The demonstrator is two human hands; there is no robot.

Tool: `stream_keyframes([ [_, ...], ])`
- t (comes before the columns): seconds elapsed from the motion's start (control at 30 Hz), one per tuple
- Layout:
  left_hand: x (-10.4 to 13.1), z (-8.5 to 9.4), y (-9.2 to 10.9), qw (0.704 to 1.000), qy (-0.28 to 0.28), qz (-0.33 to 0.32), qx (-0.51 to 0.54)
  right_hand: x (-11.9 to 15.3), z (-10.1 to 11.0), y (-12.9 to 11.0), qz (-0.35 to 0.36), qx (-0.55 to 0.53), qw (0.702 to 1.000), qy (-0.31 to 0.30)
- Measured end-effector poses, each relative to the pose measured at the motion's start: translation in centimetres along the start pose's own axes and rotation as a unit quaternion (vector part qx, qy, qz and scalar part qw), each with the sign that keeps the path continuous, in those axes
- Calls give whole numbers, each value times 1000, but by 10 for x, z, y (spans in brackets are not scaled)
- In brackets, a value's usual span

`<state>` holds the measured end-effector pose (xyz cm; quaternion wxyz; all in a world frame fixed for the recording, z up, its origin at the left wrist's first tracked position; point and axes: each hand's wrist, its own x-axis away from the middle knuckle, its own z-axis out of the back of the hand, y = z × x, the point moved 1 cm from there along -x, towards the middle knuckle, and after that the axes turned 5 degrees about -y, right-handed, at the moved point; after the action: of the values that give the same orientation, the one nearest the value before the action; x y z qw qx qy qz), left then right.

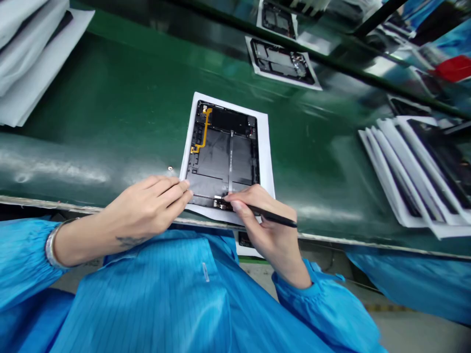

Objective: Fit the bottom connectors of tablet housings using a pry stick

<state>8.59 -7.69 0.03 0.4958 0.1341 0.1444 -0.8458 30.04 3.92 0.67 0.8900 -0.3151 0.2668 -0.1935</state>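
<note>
An opened tablet housing [217, 169], black inside, lies on a white sheet [268, 162] at the bench's front edge. An orange flex cable [204, 132] runs down its left side, and a grey ribbon cable [230, 162] runs along the middle. My left hand [156, 203] lies flat with stretched fingers, the fingertips touching the housing's lower left edge. In a pen-like grip, my right hand [265, 220] holds black tweezers [274, 216] over the small connector parts [221, 203] at the lower edge. The tips of the tweezers are mostly hidden by my fingers.
On the green bench [128, 108], a small metal piece [170, 168] lies left of the sheet. White-wrapped stacks stand at the left [37, 54] and right [408, 171]. Another opened tablet [281, 61] lies at the back, near a dark rail [331, 61].
</note>
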Motion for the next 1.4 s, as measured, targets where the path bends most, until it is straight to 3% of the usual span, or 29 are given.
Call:
stream_keyframes([
  [0.3,-15,2,-2,998,-62,-16,-7,4,-3,1,42,18,999,12],
  [0.53,-20,-5,7,999,-21,-37,-27,11,-3,-11,114,143,978,-102],
  [0.63,-11,-8,4,999,-16,-32,28,11,-4,-9,98,84,990,-63],
  [0.7,-6,-10,-5,991,-24,15,127,11,-6,-3,73,17,997,-8],
  [0.77,-7,-11,-21,966,-21,108,233,12,-9,2,62,-22,997,32],
  [0.87,-20,-13,-47,896,-24,231,378,13,-11,6,40,-45,996,58],
  [0.97,-36,-16,-64,795,-45,310,519,13,-12,9,-12,-80,993,85],
  [1.03,-44,-19,-70,733,-27,361,576,11,-16,10,-34,-99,990,97],
  [1.1,-52,-24,-72,695,-24,384,607,5,-22,10,-42,-118,985,119],
  [1.13,-56,-26,-72,690,-33,384,612,2,-25,8,-39,-129,982,135],
  [1.2,-64,-28,-74,706,-47,380,596,-6,-29,2,-20,-152,975,163],
  [1.27,-73,-24,-83,742,-33,386,547,-8,-27,-1,11,-153,973,171],
  [1.33,-76,-9,-105,779,-8,401,481,-5,-15,7,39,-124,978,166],
  [1.4,-69,18,-137,809,17,426,404,1,2,38,57,-94,978,176],
])
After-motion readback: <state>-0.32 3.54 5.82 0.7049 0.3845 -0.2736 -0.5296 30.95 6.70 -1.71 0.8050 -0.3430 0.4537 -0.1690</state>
